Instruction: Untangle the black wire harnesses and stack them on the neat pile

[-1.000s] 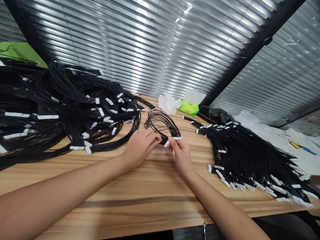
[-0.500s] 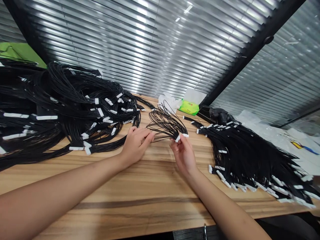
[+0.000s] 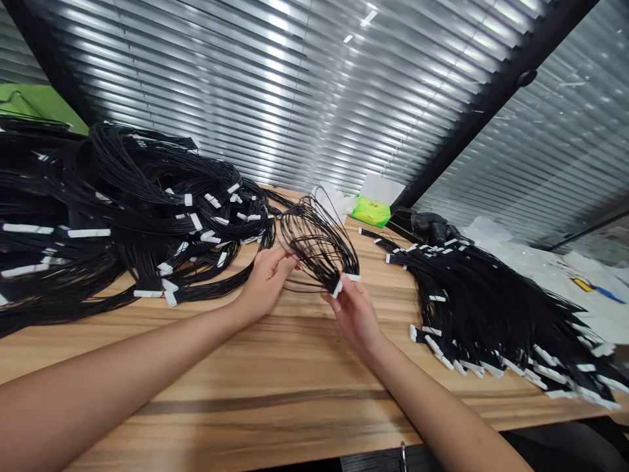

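A looped black wire harness [image 3: 320, 239] is held up above the wooden table, its thin wires fanned out in arcs. My right hand [image 3: 358, 314] pinches its end by two white connectors [image 3: 337, 288], which sit side by side at the fingertips. On the other side, my left hand [image 3: 268, 278] has thumb and fingers closed against the wires at the loop's left edge. How many wires lie between those fingertips is hidden.
A large heap of black harnesses [image 3: 122, 190] with white connectors fills the left. More harnesses [image 3: 491, 308] lie spread out on the right. At the back stand a green tissue pack [image 3: 371, 210] and crumpled white paper [image 3: 334, 202]. Blinds [image 3: 236, 85] rise behind the wooden table [image 3: 275, 393].
My right hand has moved slightly left and down with the connectors, turning them toward me. The wire loop now stands more upright and further left. My left hand has barely shifted.
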Motion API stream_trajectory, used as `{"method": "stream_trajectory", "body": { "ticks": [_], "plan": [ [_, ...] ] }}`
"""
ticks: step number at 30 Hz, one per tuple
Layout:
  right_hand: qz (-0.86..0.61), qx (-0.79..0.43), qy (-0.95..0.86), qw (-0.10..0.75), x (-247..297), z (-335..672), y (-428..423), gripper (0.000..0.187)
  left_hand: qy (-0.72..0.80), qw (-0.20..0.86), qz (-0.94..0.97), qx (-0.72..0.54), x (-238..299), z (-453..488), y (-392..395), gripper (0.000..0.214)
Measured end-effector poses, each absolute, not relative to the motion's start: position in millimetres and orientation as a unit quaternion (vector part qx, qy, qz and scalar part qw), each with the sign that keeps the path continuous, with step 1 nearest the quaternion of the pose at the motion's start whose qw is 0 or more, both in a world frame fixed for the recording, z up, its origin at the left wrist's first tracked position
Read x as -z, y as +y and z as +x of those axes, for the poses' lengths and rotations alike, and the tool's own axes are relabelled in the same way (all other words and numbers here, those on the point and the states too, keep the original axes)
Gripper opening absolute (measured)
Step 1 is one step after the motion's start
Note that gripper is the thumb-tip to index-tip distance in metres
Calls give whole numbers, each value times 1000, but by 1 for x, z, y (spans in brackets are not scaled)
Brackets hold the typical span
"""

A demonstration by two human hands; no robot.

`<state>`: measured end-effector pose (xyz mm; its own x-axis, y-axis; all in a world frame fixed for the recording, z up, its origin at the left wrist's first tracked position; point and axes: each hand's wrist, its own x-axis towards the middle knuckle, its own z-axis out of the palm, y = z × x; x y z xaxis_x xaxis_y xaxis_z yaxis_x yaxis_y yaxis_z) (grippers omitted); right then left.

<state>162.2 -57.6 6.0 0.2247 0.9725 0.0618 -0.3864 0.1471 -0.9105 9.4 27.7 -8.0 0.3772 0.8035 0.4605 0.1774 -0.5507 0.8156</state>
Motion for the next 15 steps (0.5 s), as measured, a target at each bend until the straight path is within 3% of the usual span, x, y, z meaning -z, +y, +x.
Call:
{"method": "stream_trajectory", "body": {
  "ticks": [4, 12, 15],
  "plan": [
    [-420, -551, -397, 602, -2, 161, -60, 33, 301, 395, 699, -514, 8, 12, 25, 24],
    [-361, -606, -390, 593, 1, 161, -61, 33, 360, 266, 653, -610, 1, 9, 21, 17],
    [-359, -605, -405, 584, 1, 161, -63, 32, 370, 282, 641, -610, 11, 10, 32, 23]
  ]
}}
